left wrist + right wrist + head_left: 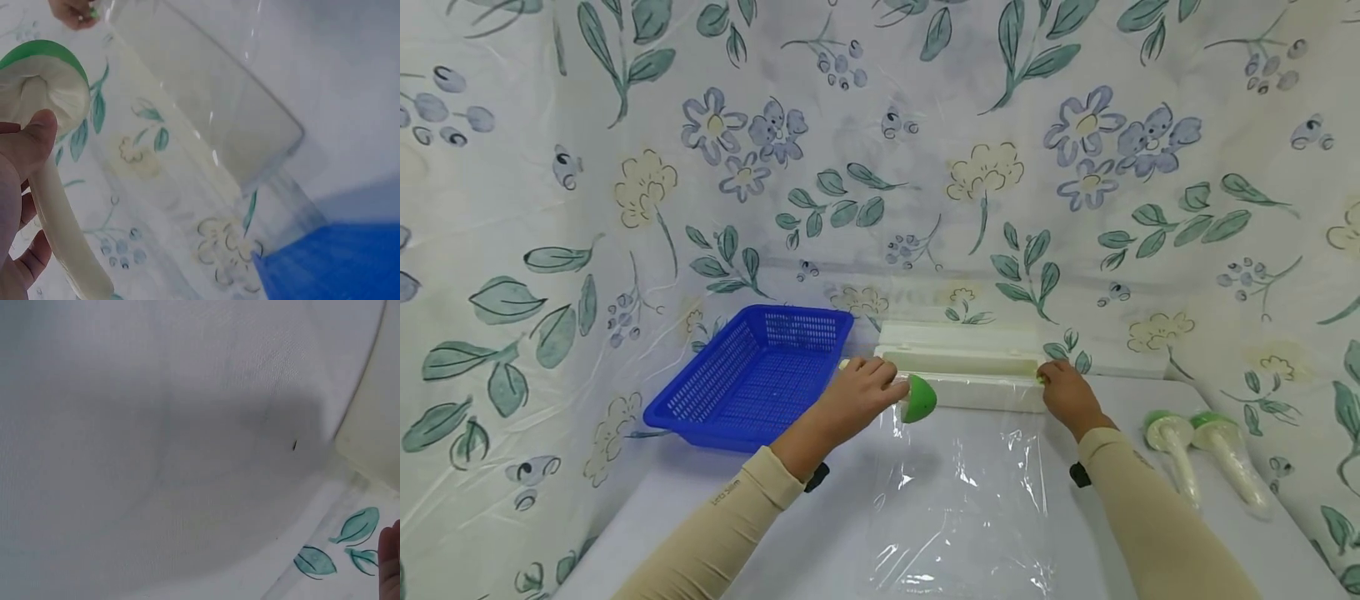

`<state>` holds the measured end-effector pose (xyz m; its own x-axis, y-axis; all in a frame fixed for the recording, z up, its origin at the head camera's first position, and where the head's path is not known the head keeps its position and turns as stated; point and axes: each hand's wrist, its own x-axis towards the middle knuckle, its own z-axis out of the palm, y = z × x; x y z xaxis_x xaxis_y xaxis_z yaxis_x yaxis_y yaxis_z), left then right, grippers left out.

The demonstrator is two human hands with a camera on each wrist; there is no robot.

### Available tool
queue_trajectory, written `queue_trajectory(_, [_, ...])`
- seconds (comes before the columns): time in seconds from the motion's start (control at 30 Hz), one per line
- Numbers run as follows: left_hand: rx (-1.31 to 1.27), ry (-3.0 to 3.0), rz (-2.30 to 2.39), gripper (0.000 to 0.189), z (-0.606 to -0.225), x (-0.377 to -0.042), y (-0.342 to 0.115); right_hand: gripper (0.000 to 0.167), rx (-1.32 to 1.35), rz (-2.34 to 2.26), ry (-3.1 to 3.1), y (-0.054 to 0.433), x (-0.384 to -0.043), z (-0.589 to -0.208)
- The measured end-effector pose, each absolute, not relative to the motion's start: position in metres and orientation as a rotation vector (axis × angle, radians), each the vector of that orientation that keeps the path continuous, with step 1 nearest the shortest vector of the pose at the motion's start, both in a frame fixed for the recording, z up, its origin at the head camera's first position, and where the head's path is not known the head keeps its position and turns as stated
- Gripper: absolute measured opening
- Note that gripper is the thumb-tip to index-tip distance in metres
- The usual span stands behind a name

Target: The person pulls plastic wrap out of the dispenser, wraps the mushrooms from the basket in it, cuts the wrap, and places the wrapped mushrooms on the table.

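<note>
My left hand [861,396] grips a toy mushroom [919,399] with a green cap and a pale stem. In the left wrist view the thumb crosses the mushroom's stem [59,219] just below the cap. A white cling film box [966,393] lies behind, its lid raised against the back cloth. From its front edge a sheet of clear film [962,500] stretches toward me over the table. At the box's right end my right hand [1071,398] pinches a small yellow-green piece [1042,377], mostly hidden by the fingers.
A blue plastic basket [752,375] stands left of the box. Two more green-capped mushrooms [1180,450], seemingly wrapped in film, lie at the table's right side. Floral cloth [880,167] hangs behind and at the sides of the white table [805,533].
</note>
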<state>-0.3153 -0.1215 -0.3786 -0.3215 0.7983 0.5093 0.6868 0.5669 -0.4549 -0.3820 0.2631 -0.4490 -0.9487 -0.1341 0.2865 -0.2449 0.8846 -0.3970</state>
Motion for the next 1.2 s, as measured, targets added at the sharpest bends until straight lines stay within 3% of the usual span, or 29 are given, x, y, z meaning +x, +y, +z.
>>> queue_trajectory(0.43, [-1.269, -2.111, 0.181, 0.025, -0.412, -0.296, -0.083, 0.022, 0.348, 0.251, -2.827, 0.261, -0.376, -0.455])
queue_trajectory(1.2, [-1.337, -2.171, 0.196, 0.02, -0.458, -0.24, -0.037, 0.016, 0.371, 0.34, -2.753, 0.262, -0.378, -0.462])
